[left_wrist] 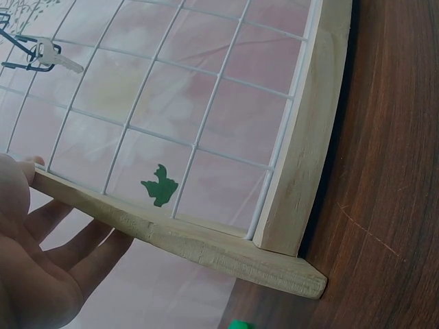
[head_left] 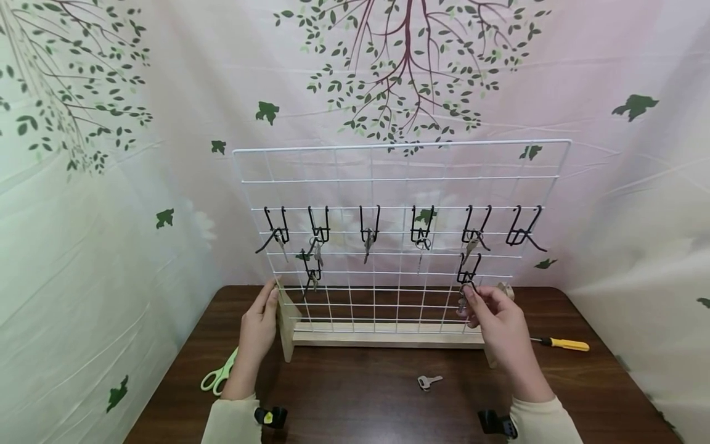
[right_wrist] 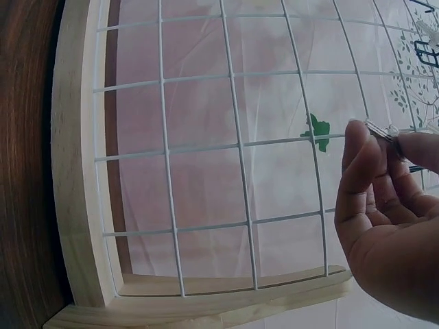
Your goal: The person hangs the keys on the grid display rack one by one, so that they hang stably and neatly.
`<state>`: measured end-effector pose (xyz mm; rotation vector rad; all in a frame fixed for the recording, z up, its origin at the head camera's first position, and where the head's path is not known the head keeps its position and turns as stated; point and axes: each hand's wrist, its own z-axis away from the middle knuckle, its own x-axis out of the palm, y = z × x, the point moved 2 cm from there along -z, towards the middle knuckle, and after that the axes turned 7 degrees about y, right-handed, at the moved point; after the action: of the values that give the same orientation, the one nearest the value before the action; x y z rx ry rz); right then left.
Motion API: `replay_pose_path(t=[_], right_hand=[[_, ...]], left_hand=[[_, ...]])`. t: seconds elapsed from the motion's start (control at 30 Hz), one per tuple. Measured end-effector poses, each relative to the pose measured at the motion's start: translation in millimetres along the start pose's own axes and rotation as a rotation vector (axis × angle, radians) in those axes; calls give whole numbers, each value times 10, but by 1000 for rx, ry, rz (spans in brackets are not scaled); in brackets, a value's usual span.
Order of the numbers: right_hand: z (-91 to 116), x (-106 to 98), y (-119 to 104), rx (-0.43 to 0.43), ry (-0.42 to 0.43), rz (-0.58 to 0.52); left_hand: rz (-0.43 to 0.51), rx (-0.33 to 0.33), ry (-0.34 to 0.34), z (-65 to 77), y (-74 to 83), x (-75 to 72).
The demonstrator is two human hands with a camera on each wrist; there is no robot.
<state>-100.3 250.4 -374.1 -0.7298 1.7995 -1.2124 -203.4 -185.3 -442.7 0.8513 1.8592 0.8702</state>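
A white wire grid rack (head_left: 402, 145) stands upright in a wooden base (head_left: 388, 340). My left hand (head_left: 259, 324) holds the rack's left wooden side piece (left_wrist: 226, 257), fingers behind it. At the lower right hook (head_left: 469, 269), my right hand (head_left: 501, 320) pinches a key (right_wrist: 381, 130) between thumb and fingers. Whether the key's ring is around the hook is hard to tell. Other black hooks line the grid, and several carry keys, such as one key (head_left: 368, 240) near the middle. Another key (head_left: 429, 383) lies on the table before the rack.
Light green scissors (head_left: 220, 374) lie by my left forearm on the dark wooden table (head_left: 355, 407). A yellow-handled screwdriver (head_left: 568, 345) lies to the right of the rack. Behind hangs a pale curtain (head_left: 211, 123) printed with trees and leaves.
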Motion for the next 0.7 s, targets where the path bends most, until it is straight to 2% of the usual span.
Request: replay_pose_path(t=[0.13,0.3,0.43,0.57,0.7], right_hand=[[25,-13,45,51,-55,-1],[22,25,151,78,-203,1],[34,86,247,54,-297,44],[68,173,365,40,-377,24],[99,245,504,-1,-462,51]], left_hand=[[1,-5,-8,0,-7,1],[0,0,-8,-10,21,-11],[-8,-4,-3,-13,21,-12],[-5,-7,-3,-11,4,-3],[-2,-7,-6,-8,2,3]])
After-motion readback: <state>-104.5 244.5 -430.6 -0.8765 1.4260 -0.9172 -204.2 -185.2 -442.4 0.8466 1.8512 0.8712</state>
